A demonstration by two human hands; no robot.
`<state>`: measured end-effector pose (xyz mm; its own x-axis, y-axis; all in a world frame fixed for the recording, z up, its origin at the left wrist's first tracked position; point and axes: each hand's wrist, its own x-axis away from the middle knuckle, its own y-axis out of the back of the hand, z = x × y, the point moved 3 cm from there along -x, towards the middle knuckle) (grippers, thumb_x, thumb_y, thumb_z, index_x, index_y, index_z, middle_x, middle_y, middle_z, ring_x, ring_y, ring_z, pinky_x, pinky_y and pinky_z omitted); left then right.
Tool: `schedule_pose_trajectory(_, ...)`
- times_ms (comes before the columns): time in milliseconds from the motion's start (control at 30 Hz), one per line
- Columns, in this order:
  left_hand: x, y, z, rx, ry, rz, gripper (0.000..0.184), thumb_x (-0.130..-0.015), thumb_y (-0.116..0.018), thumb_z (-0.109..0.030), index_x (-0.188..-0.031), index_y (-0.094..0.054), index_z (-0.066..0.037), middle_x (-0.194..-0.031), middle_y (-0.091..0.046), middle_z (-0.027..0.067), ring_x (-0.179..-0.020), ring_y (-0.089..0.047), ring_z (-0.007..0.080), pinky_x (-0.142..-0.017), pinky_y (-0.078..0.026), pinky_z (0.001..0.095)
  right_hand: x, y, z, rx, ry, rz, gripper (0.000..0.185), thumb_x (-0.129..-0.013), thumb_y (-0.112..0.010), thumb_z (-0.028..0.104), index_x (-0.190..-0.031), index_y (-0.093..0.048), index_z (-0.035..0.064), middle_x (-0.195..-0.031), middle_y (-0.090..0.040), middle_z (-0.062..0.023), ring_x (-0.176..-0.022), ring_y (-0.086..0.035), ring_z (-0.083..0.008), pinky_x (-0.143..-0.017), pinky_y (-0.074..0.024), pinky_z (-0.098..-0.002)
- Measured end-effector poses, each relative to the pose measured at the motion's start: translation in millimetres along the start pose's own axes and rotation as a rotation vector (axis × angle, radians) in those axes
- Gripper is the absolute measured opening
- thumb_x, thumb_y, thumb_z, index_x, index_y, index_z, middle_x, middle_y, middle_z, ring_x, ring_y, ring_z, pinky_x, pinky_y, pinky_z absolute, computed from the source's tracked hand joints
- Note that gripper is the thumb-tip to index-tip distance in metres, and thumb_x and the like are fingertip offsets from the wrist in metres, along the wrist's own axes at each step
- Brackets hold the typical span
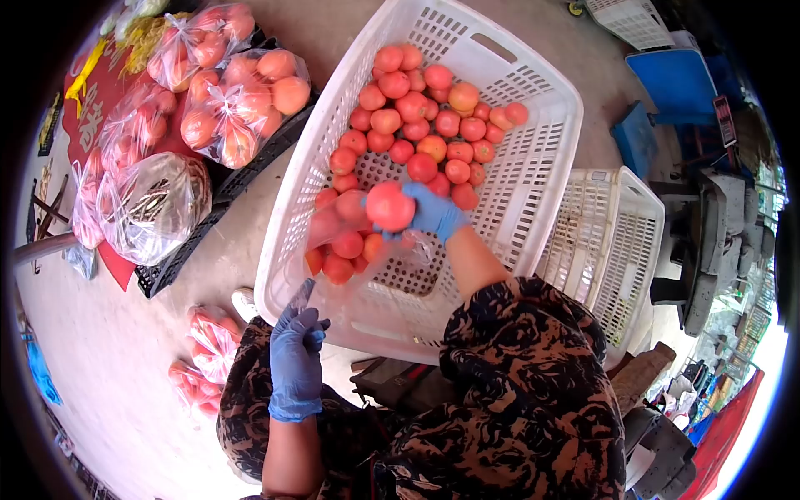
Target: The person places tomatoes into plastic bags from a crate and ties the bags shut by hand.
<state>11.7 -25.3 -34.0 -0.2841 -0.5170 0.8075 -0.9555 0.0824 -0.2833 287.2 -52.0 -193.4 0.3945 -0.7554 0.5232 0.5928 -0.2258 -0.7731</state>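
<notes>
My right hand (433,210), in a blue glove, holds a large red tomato (390,206) over the white crate (533,79). Many loose tomatoes (411,107) lie in the far part of the crate. A clear plastic bag (375,287) with several tomatoes (347,244) in it hangs inside the crate's near left part, below the held tomato. My left hand (297,354), gloved in blue too, is at the crate's near left edge with its fingers closed on the edge of the bag.
Tied bags of tomatoes (242,104) sit on black crates (225,196) at the upper left. Two more bags (204,358) rest on the floor at the left. White stacked crates (612,242) and a blue stool-like object (671,79) stand to the right.
</notes>
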Motion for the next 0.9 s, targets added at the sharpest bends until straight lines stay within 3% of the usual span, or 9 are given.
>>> schedule_pose_trajectory(33, -0.5, 0.8, 1.1, 0.023, -0.008, -0.001, 0.045, -0.082, -0.050, -0.006, -0.126, -0.047, -0.001, -0.078, -0.051, -0.0053, -0.057, -0.043, 0.0018, -0.062, -0.041, 0.0146, 0.3, -14.9, -17.7, -0.066, -0.088, 0.213, 0.059, -0.083, -0.047, 0.037, -0.128, -0.038, -0.0017, -0.119, -0.052, -0.0209, -0.105, -0.053, -0.0354, -0.083, -0.0472, -0.0450)
schedule_pose_trajectory(167, -0.3, 5.5, 4.6, -0.083, -0.133, 0.006, 0.044, -0.082, -0.048, -0.005, -0.126, -0.047, 0.000, -0.086, -0.053, -0.0051, -0.055, -0.040, 0.0014, -0.069, -0.044, 0.0192, -25.4, -83.5, -69.8, 0.520, 0.157, -0.183, 0.053, -0.081, -0.057, 0.036, -0.120, -0.050, 0.0012, -0.115, -0.056, -0.0119, -0.105, -0.054, -0.0232, -0.090, -0.0428, -0.0328)
schedule_pose_trajectory(267, -1.5, 9.9, 7.9, -0.116, -0.136, 0.029, 0.035, -0.086, -0.046, -0.011, -0.118, -0.050, 0.002, -0.127, -0.047, 0.0062, -0.063, -0.037, 0.0032, -0.078, -0.043, 0.0265, -46.1, -90.0, -86.1, 0.957, 0.284, -0.324, 0.038, -0.083, -0.057, 0.030, -0.109, -0.057, 0.0031, -0.103, -0.059, -0.0100, -0.095, -0.057, -0.0198, -0.084, -0.0447, -0.0288)
schedule_pose_trajectory(300, -1.9, 9.0, 6.0, -0.121, -0.165, 0.037, 0.035, -0.086, -0.045, -0.011, -0.118, -0.050, 0.002, -0.126, -0.048, 0.0058, -0.063, -0.037, 0.0032, -0.078, -0.043, 0.0265, -53.4, -85.1, -90.1, 1.083, 0.361, -0.341, 0.033, -0.084, -0.056, 0.028, -0.104, -0.060, 0.0032, -0.098, -0.061, -0.0093, -0.090, -0.059, -0.0194, -0.081, -0.0464, -0.0280)
schedule_pose_trajectory(367, 1.4, 9.7, 5.7, -0.135, -0.187, 0.022, 0.035, -0.087, -0.044, -0.012, -0.119, -0.049, 0.002, -0.123, -0.050, 0.0051, -0.063, -0.037, 0.0031, -0.079, -0.043, 0.0264, -48.6, -53.9, -73.8, 0.531, 0.078, -0.163, 0.028, -0.083, -0.055, 0.026, -0.097, -0.062, 0.0026, -0.082, -0.062, -0.0075, -0.076, -0.061, -0.0175, -0.067, -0.0492, -0.0275)
schedule_pose_trajectory(500, -6.6, 14.6, 8.8, -0.171, -0.219, -0.028, 0.018, -0.082, -0.044, 0.009, -0.097, -0.052, 0.002, -0.128, -0.047, 0.0132, -0.081, -0.049, 0.0093, -0.078, -0.048, 0.0291, -19.2, -10.4, 48.4, 0.999, 0.577, -0.920, 0.029, -0.078, -0.056, 0.024, -0.095, -0.058, -0.0001, -0.072, -0.059, -0.0087, -0.065, -0.058, -0.0181, -0.059, -0.0470, -0.0318)
schedule_pose_trajectory(633, -9.6, 7.5, -0.1, -0.061, -0.118, -0.082, 0.026, -0.081, -0.045, 0.007, -0.106, -0.050, 0.001, -0.108, -0.046, 0.0075, -0.074, -0.047, 0.0080, -0.077, -0.046, 0.0270, -33.6, 54.1, 121.7, 1.493, 0.527, -1.372, 0.066, -0.069, -0.066, 0.029, -0.122, -0.038, 0.0017, -0.112, -0.050, -0.0220, -0.100, -0.053, -0.0335, -0.081, -0.0469, -0.0408)
schedule_pose_trajectory(733, -13.3, -0.7, -3.9, -0.002, -0.059, -0.112, 0.046, -0.080, -0.049, -0.003, -0.126, -0.047, 0.000, -0.068, -0.045, -0.0064, -0.054, -0.039, 0.0037, -0.070, -0.042, 0.0211, -83.2, 140.1, 149.1, 1.573, 0.330, -1.226, 0.082, -0.063, -0.070, 0.032, -0.128, -0.030, 0.0023, -0.126, -0.036, -0.0253, -0.111, -0.044, -0.0398, -0.089, -0.0436, -0.0432)
schedule_pose_trajectory(900, -15.7, -4.4, -6.6, 0.030, -0.037, -0.109, 0.049, -0.078, -0.050, -0.001, -0.127, -0.045, 0.001, -0.078, -0.053, -0.0036, -0.055, -0.041, 0.0043, -0.055, -0.036, 0.0157, -90.0, 124.9, 152.1, 1.414, 0.332, -1.260, 0.087, -0.058, -0.075, 0.030, -0.128, -0.031, 0.0018, -0.128, -0.035, -0.0228, -0.110, -0.047, -0.0342, -0.086, -0.0463, -0.0389)
